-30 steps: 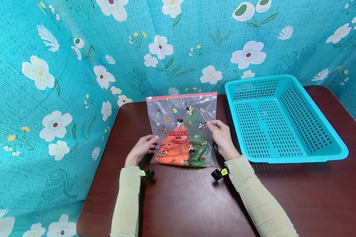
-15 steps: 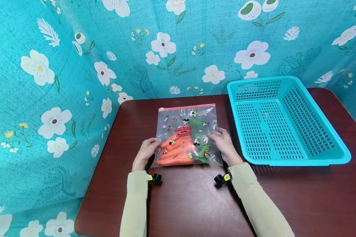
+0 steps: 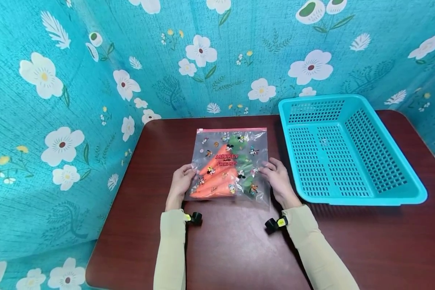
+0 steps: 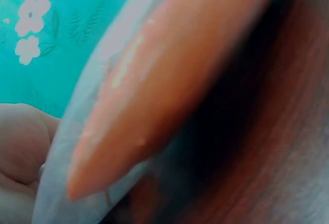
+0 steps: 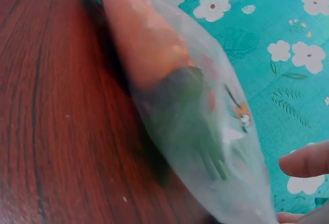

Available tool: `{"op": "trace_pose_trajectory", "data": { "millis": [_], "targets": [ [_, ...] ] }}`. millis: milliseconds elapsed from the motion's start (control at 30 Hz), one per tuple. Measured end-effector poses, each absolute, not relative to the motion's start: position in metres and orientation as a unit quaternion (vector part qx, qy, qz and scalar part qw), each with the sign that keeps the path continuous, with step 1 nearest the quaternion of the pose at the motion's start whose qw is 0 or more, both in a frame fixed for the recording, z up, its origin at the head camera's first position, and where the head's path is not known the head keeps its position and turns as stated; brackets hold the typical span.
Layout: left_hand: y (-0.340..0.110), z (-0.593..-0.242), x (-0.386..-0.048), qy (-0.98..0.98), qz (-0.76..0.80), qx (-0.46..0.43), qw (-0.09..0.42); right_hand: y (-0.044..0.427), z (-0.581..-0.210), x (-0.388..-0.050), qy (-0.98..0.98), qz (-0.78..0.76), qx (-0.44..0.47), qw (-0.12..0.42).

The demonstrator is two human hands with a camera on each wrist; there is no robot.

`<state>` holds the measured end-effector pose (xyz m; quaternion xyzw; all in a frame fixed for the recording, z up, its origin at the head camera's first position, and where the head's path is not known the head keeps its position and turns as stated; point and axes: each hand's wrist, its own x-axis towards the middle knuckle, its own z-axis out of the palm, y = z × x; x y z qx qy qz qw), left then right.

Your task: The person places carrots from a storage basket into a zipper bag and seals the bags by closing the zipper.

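Observation:
In the head view, a clear zip bag [image 3: 217, 139] with cartoon prints and a red top strip lies between my hands, above the table's middle. Inside are several orange carrots [image 3: 217, 183] with green tops [image 3: 241, 147], their tips towards the left. My left hand [image 3: 181, 181] pinches the bag's left edge, thumb on top. My right hand [image 3: 278, 179] holds the right edge; its fingers below the bag are hidden. Close up in the left wrist view, a carrot [image 4: 154, 80] presses against the plastic. The right wrist view shows the green tops [image 5: 180, 116] and a digit [image 5: 308, 160] standing off the plastic.
A turquoise perforated basket [image 3: 351, 197] stands on the right of the dark red-brown table [image 3: 239, 245], just beyond my right hand. A turquoise floral curtain [image 3: 159, 60] hangs behind and to the left of the table.
The bag has gone from tilted up to lying flatter, nearer and slightly right. Its carrots have shifted inside. My left hand has moved right; my right hand is lower along the edge.

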<state>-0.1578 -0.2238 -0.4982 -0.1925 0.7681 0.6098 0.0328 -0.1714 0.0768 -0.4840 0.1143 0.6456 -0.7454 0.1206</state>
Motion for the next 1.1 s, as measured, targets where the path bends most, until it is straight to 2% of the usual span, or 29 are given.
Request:
{"op": "trace_pose_trajectory", "data": {
  "millis": [300,433,600,767,867,1000,1100],
  "targets": [
    [-0.209,-0.498,-0.161,0.785,0.593,-0.174,0.033,0.077,-0.483,-0.159,0.728,-0.677,0.086,0.062],
    [-0.210,-0.495,-0.156,0.788,0.587,-0.183,0.031,0.074,-0.482,-0.151,0.803,-0.593,0.056,0.025],
    [-0.210,-0.485,-0.142,0.862,0.484,-0.151,-0.020,0.069,-0.470,-0.134,0.865,-0.499,-0.009,-0.058],
    [-0.197,-0.456,-0.121,0.929,0.351,-0.066,-0.095,0.067,-0.446,-0.116,0.873,-0.456,-0.085,-0.152],
    [-0.188,-0.435,-0.109,0.944,0.312,-0.011,-0.107,0.073,-0.426,-0.108,0.867,-0.446,-0.122,-0.183],
    [-0.183,-0.397,-0.104,0.961,0.251,0.045,-0.107,0.096,-0.393,-0.108,0.865,-0.438,-0.147,-0.195],
    [-0.186,-0.365,-0.106,0.968,0.210,0.072,-0.115,0.120,-0.363,-0.116,0.885,-0.398,-0.163,-0.180]
  ]
}}
